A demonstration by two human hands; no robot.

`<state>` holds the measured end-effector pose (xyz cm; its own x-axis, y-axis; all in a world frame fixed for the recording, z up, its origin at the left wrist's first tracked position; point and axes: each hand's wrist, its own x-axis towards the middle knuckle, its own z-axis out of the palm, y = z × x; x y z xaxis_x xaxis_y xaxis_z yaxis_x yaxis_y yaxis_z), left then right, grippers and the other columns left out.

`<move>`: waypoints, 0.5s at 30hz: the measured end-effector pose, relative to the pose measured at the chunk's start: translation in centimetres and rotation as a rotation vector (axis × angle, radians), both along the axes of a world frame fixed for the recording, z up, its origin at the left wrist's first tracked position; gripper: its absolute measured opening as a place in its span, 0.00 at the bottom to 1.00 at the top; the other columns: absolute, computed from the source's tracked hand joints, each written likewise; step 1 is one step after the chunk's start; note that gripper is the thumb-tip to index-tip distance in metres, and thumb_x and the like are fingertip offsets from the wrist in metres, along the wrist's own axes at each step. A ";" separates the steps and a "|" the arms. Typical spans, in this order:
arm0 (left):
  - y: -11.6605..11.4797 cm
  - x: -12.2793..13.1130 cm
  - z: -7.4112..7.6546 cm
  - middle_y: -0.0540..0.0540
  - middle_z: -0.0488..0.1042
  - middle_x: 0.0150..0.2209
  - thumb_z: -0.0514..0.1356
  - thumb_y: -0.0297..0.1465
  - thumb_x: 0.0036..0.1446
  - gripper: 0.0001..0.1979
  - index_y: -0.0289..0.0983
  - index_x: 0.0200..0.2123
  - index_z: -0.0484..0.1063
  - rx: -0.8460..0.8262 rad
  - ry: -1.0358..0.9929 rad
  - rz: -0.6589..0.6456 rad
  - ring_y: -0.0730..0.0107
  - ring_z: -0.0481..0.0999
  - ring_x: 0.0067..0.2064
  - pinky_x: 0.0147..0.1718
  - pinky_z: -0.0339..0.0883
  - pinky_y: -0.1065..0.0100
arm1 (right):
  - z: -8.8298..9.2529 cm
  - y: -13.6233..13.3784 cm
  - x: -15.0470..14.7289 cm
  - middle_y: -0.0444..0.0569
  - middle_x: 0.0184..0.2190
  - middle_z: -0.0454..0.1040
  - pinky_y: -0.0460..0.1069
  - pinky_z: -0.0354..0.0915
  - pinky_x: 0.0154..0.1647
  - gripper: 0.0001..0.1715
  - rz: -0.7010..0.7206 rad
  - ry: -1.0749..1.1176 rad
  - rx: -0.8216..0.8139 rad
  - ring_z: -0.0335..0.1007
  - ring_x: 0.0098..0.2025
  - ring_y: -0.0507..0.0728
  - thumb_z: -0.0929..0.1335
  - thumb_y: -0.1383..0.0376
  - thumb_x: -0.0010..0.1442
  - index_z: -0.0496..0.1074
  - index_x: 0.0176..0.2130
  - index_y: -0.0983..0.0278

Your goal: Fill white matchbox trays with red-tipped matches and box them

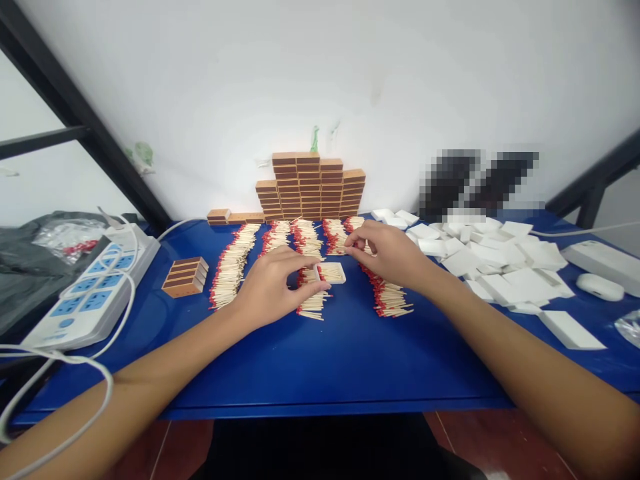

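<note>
My left hand [277, 283] rests on the blue table [320, 360], fingers curled round the left side of a small white matchbox tray [334, 272] that holds a few red-tipped matches. My right hand [387, 252] hovers just beyond and right of the tray, its fingers pinched on some matches above a row of matches [385, 293]. Several rows of red-tipped matches [233, 267] lie across the table behind and beside both hands.
Brown matchboxes are stacked against the wall [310, 187], with a smaller stack [186, 277] at the left. A heap of white tray parts [495, 260] covers the right side. A white power strip [97, 290] with cables lies at the left, a dark bag [30, 267] beyond it.
</note>
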<state>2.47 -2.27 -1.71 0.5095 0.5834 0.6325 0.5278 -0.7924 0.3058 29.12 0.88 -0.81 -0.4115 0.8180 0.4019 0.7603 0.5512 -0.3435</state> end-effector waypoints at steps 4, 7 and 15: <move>0.1 0.0 -0.1 0.45 0.84 0.38 0.71 0.43 0.60 0.17 0.38 0.46 0.81 0.023 0.003 -0.002 0.62 0.82 0.40 0.42 0.76 0.61 | -0.9 0.9 0.0 0.51 0.38 0.74 0.51 0.62 0.39 0.06 0.005 -0.085 -0.033 0.71 0.37 0.58 0.70 0.63 0.66 0.78 0.38 0.62; 0.2 -0.1 -0.1 0.44 0.84 0.39 0.71 0.43 0.60 0.17 0.38 0.47 0.81 0.035 0.015 -0.001 0.61 0.82 0.40 0.42 0.76 0.60 | -1.1 0.8 -0.6 0.51 0.39 0.75 0.51 0.62 0.39 0.06 0.004 -0.119 -0.061 0.71 0.39 0.58 0.69 0.66 0.66 0.78 0.38 0.62; 0.4 -0.2 -0.2 0.44 0.83 0.38 0.71 0.42 0.60 0.17 0.37 0.47 0.81 0.035 0.026 -0.016 0.62 0.81 0.40 0.42 0.75 0.60 | -1.4 1.9 0.2 0.52 0.38 0.73 0.52 0.62 0.41 0.05 -0.022 -0.160 0.028 0.70 0.41 0.60 0.68 0.66 0.66 0.76 0.38 0.64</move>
